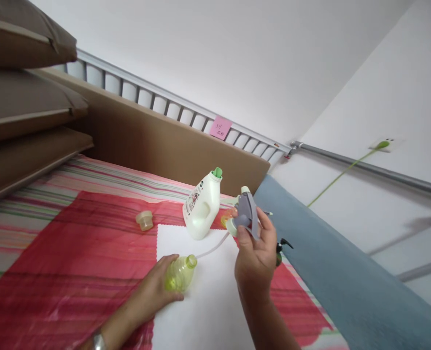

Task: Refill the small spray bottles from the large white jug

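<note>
Yellow-green and see-through, a small empty bottle (180, 273) lies on its side on a white cloth (204, 301), its open neck toward the upper right, and the left hand (157, 287) rests over its lower end with the fingers curled lightly around it. The right hand (255, 257) is raised above the cloth with its fingers wrapped around a grey and pale green trigger sprayer head (245, 216), from whose base a thin clear dip tube (213, 250) curves down to the left and ends just beside the bottle's neck. Behind the cloth stands 1 white detergent jug (202, 206) with a green spout, uncapped, upright and slightly tilted in this view. To its left, apart from it, a small translucent cap (144, 220) sits on the red sheet (73, 253) that covers a striped mattress (29, 194). A dark pump top (283, 245) peeks out just behind the right hand; what it belongs to is hidden. A brown headboard (157, 141) with a pink note (220, 128) above it runs along the back, and brown cushions (22, 87) are stacked at the left.
</note>
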Demonstrator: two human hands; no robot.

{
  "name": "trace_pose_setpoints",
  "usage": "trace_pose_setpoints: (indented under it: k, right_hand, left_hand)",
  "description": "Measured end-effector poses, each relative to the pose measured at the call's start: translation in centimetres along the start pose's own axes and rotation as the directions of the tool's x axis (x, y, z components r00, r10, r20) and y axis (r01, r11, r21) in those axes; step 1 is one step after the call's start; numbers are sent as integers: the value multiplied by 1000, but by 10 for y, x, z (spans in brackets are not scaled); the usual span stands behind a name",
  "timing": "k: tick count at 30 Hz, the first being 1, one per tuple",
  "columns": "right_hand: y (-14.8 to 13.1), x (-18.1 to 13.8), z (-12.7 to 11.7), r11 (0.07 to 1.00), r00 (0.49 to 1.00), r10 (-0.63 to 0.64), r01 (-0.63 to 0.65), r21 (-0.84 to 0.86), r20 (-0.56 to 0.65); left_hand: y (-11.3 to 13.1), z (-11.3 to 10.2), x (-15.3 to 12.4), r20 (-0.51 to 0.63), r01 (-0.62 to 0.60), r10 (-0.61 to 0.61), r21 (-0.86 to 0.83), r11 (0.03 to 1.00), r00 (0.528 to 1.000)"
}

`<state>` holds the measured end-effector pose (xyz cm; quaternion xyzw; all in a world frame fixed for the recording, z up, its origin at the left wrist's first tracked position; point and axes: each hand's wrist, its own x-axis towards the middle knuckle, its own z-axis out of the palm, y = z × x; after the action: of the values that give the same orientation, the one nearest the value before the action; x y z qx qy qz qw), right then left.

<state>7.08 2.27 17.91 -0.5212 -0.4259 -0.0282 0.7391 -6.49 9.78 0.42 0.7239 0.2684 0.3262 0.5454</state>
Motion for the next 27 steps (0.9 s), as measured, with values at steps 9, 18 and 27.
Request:
trace_pose_setpoints:
  k: [9, 18, 27]
  right_hand:
    - [35, -26, 6, 979, 971, 200, -203, 8, 129]
    - [68, -70, -3, 871, 843, 458, -489, 46, 282]
    - [75, -72, -14, 887, 831, 445, -461, -33, 333]
  left_hand:
    - [1, 0, 1, 3, 20, -20, -14, 1000, 1000]
    - [-2, 0, 1, 13, 3, -2, -58, 998, 1000]
    - [-1, 2, 0, -6, 2, -2, -37, 999, 1000]
